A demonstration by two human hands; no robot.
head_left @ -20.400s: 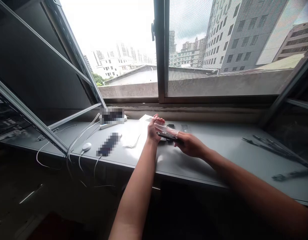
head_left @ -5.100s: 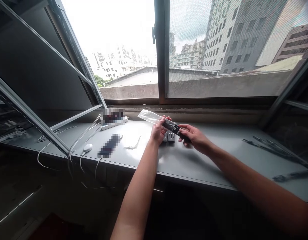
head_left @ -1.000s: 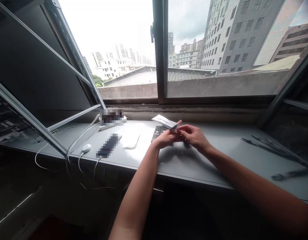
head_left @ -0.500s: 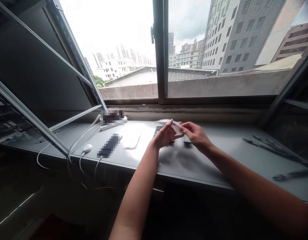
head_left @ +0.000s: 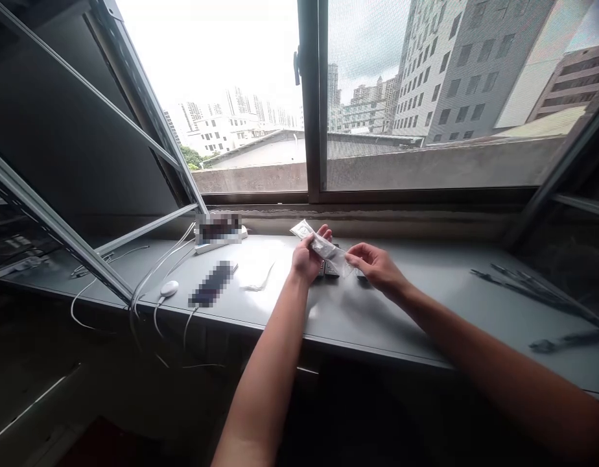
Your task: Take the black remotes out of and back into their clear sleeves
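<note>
A clear, crinkled plastic bag [head_left: 323,248] stretches slantwise between my hands, above the desk. Something pale and flat seems to be inside it, but I cannot make out what. My left hand [head_left: 308,259] is palm up under the bag, its thumb pressing on top and its fingertips showing beyond the far edge. My right hand [head_left: 372,263] pinches the lower right end between thumb and fingers. Dark remote controls with button pads [head_left: 331,269] lie on the desk beneath, partly covered by the bag and hands.
White sheets or bags [head_left: 257,275] lie left of my hands. Farther left are a blurred-out phone [head_left: 212,284] on a cable, a round white puck [head_left: 170,288] and a power strip [head_left: 220,241]. Cables or rods [head_left: 528,288] lie right. Metal frame bars [head_left: 144,230] slant across the left side.
The bag has turned and flattened, and its far end now points up and left. My left hand has rolled palm up; my right hand has shifted slightly down and left, still pinching.
</note>
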